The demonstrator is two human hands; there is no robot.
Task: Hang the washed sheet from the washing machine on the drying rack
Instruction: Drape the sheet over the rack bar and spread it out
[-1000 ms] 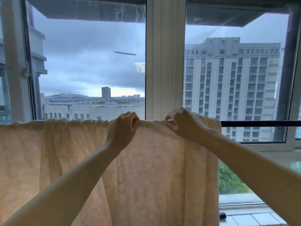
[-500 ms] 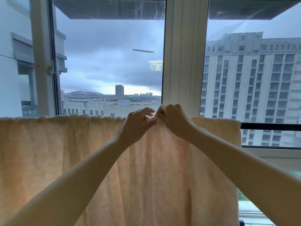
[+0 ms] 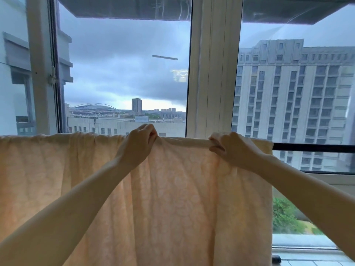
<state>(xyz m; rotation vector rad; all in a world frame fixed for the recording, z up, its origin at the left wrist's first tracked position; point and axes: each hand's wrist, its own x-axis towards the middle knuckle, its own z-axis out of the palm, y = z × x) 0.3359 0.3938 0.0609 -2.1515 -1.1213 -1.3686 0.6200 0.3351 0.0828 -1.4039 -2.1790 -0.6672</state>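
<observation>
half a second back the two hands were almost touching at the middle of the sheet's top fold. now they are apart: the left hand (image 3: 137,145) sits just to the 9 o'clock side of centre and the right hand (image 3: 229,148) is out toward 3 o'clock. a smooth, taut stretch of cloth lies over the rail between them.

the peach, faintly patterned sheet (image 3: 182,198) is draped over the black rail (image 3: 313,147). its long axis runs level from 9 to 3 o'clock along the rail, and the cloth hangs straight down toward 6 o'clock. on the 9 o'clock side of the left hand the top fold is bunched into pleats.

each grip is closed on the sheet. the left hand's fingers pinch the fold at the top, and the right hand's fingers curl round the cloth-wrapped rail.

the rail shows bare only at 3 o'clock, past the sheet's right edge; the rest lies under cloth. the sheet's left end and lower hem are cut off by the frame, and its far side cannot be seen. behind it stands a white window post (image 3: 213,73).
</observation>
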